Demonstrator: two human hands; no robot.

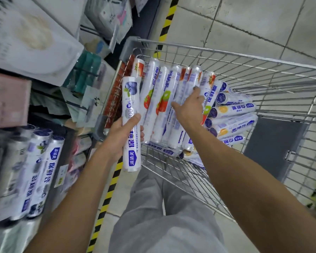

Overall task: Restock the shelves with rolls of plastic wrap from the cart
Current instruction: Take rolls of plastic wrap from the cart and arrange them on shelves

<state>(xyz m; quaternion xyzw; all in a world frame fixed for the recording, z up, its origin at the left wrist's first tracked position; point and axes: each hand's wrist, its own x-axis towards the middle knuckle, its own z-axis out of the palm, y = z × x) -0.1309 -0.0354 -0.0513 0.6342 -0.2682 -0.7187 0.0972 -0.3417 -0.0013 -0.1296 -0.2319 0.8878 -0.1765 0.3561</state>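
Note:
My left hand (123, 136) grips a white roll of plastic wrap with a blueberry picture (130, 99), held upright beside the cart's left wall. My right hand (190, 105) reaches into the wire cart (273, 99) and lies on a row of leaning rolls (159, 99) with strawberry and kiwi pictures; its fingers curl around one roll (182, 86). More rolls with orange pictures (233, 115) lie stacked crosswise at the right of the cart. On the shelf at lower left stand several blueberry rolls (35, 172), blurred.
Shelving with boxes and packaged goods (35, 39) fills the left side. A yellow-and-black striped line (108, 198) runs along the tiled floor beside the shelf. The cart's grey child-seat flap (273, 147) is at the right. My grey trousers show below.

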